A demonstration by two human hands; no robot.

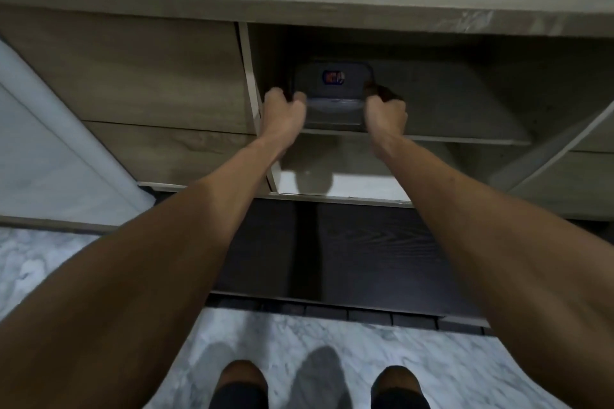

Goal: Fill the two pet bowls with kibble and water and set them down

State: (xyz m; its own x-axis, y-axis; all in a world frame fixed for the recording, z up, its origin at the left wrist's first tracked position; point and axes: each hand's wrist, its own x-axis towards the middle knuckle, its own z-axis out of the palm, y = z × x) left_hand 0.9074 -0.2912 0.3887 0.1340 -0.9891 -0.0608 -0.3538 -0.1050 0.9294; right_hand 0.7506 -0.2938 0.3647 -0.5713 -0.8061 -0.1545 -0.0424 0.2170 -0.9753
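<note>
A grey plastic container (pixel 333 90) with a flat lid and a small red and blue label sits on the shelf inside an open cabinet under the counter. My left hand (pixel 286 109) grips its left side and my right hand (pixel 385 111) grips its right side, fingers curled around the edges. Its contents are hidden. No pet bowl is in view.
The cabinet shelf (pixel 448 139) runs to the right of the container. An open cabinet door (pixel 545 156) swings out at the right. The counter edge (pixel 299 3) overhangs above. A dark mat (pixel 349 259) lies on the marble floor by my feet.
</note>
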